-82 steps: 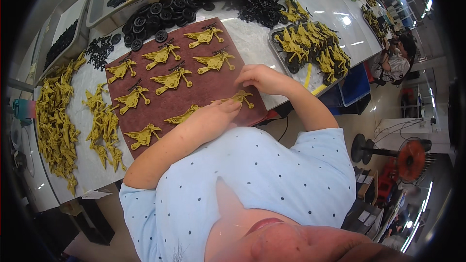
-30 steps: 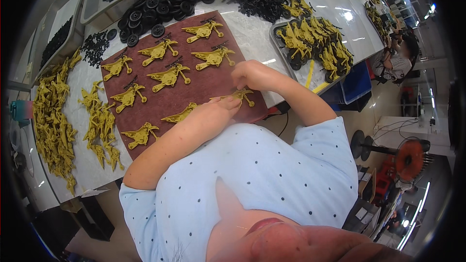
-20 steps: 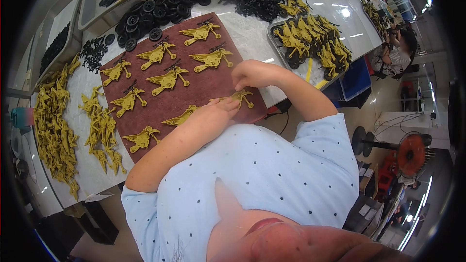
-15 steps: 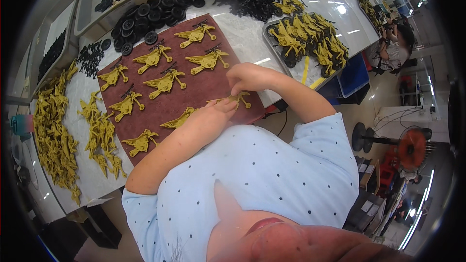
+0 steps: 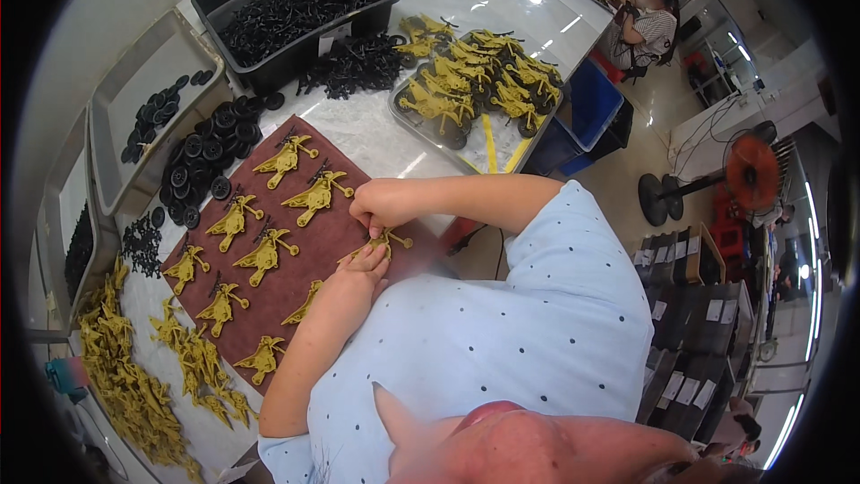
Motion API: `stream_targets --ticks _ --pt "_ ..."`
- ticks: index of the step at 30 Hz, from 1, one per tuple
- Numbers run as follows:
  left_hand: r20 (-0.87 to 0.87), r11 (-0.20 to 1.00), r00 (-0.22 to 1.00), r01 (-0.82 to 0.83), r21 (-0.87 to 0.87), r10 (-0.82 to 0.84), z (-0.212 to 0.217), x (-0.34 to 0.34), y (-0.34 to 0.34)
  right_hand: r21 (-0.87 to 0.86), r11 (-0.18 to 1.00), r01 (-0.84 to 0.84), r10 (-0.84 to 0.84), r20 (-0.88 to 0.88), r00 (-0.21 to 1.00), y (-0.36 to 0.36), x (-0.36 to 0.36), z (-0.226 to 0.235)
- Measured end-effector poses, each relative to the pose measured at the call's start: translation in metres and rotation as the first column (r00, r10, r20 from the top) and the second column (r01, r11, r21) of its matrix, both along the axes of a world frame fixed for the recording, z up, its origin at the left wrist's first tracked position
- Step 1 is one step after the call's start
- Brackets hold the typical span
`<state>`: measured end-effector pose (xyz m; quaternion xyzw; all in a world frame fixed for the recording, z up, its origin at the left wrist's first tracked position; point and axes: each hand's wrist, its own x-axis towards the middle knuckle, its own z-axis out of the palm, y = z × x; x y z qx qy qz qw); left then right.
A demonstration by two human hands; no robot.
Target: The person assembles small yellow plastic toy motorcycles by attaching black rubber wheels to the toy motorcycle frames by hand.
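Observation:
A yellow plastic frame part (image 5: 396,241) lies at the near right of the dark red mat (image 5: 215,242), partly covered by my fingers. My left hand (image 5: 355,278) is closed on it, fingertips pressed along its body. Above it, my right hand (image 5: 387,204) makes a pinch with the fingertips right at the part. Whatever lies between those fingertips is too hidden to make out. Several similar yellow parts (image 5: 265,255) are laid out in rows on the mat, most with a thin black piece beside one end. Another yellow part (image 5: 303,303) is half hidden by my left forearm.
Loose yellow parts (image 5: 134,394) are heaped at the left. Black wheels (image 5: 202,152) lie beyond the mat, beside a grey bin (image 5: 112,188) and a black bin (image 5: 215,36). A metal tray (image 5: 430,139) holds yellow parts with wheels. A person (image 5: 649,22) sits far right.
The whole view has shifted, so the mat and bins appear lower and further left. My right hand has come closer to my left fingertips, over the same yellow part.

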<state>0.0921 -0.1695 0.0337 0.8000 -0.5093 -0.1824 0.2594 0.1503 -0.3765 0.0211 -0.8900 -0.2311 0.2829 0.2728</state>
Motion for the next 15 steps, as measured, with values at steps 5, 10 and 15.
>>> stream_targets --ticks 5,10,15 --pt "0.055 0.999 0.998 -0.013 -0.039 0.015 -0.001 -0.004 -0.001 0.1 0.995 0.028 -0.024 -0.034 0.999 -0.012 -0.001 0.011" --pt "0.131 0.995 0.989 -0.06 -0.085 0.07 -0.011 -0.012 0.003 0.086 0.964 0.251 -0.266 0.314 0.911 -0.019 0.032 0.022" --pt "0.342 0.996 0.937 -0.058 -0.061 0.076 -0.009 -0.009 -0.005 0.065 0.841 0.537 -0.457 0.618 0.64 -0.063 0.091 0.019"
